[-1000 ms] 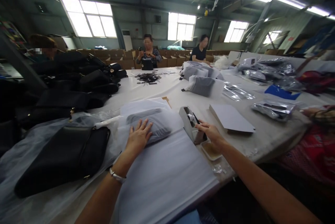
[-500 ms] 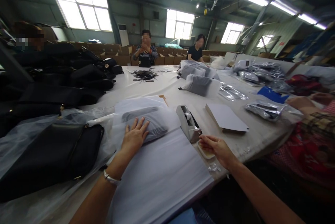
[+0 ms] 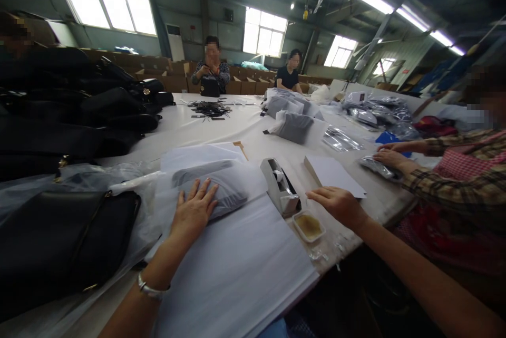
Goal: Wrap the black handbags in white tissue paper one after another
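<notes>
Spread flat, my left hand (image 3: 193, 211) presses on a dark bag wrapped in thin white paper (image 3: 231, 185). Beneath that bundle lies a stack of large white paper sheets (image 3: 245, 259). My right hand (image 3: 340, 205) hovers just right of the grey tape dispenser (image 3: 272, 180), thumb and fingers pinched together. Whatever sits between those fingertips is too small to make out. A small white dish with a yellowish pad (image 3: 308, 226) stands on the table at the near end of the dispenser.
Black bags (image 3: 90, 106) pile up on the left, one large black bag (image 3: 59, 243) lying close on clear plastic. White cards (image 3: 336, 174) lie right of the dispenser. Paper-wrapped bags (image 3: 292, 124) stand farther back. A co-worker's hands (image 3: 395, 156) handle a plastic-packed item on the right.
My right hand has moved up and right, away from the dispenser's near end, uncovering the dish. My left hand stays on the wrapped bag. The view has turned slightly right.
</notes>
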`<state>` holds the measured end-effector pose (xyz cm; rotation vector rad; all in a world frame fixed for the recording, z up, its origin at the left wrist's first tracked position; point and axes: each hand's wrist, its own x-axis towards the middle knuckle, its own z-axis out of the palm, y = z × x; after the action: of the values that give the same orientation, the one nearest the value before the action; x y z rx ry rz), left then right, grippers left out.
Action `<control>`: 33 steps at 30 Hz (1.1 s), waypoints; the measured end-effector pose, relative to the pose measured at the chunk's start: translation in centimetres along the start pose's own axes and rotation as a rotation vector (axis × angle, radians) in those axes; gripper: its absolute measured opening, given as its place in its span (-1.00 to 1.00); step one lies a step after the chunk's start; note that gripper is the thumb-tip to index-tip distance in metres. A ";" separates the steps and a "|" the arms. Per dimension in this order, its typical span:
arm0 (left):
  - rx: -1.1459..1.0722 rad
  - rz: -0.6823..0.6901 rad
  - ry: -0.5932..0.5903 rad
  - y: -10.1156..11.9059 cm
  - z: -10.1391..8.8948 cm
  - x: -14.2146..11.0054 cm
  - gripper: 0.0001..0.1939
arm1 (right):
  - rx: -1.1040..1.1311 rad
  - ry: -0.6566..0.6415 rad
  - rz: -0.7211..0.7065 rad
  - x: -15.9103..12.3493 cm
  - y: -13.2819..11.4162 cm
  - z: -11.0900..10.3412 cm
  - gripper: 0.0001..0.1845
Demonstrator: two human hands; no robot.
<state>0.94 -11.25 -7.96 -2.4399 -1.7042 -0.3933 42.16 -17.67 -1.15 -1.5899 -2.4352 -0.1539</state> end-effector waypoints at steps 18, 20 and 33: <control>-0.063 -0.032 -0.009 -0.1 0.6 0.0 -0.53 | 0.025 -0.224 -0.559 26.1 -10.9 4.4 -0.74; -0.072 -0.030 0.007 -0.2 0.8 0.0 -0.53 | 0.006 -0.263 -0.570 27.8 -11.1 4.9 -0.80; -0.067 -0.030 0.005 -0.2 0.8 0.1 -0.52 | -0.098 -0.168 -0.156 30.8 -8.5 5.5 -0.68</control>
<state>0.86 -10.90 -8.70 -2.4598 -1.7546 -0.4666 21.78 7.37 1.43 -1.5066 -2.7204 -0.1746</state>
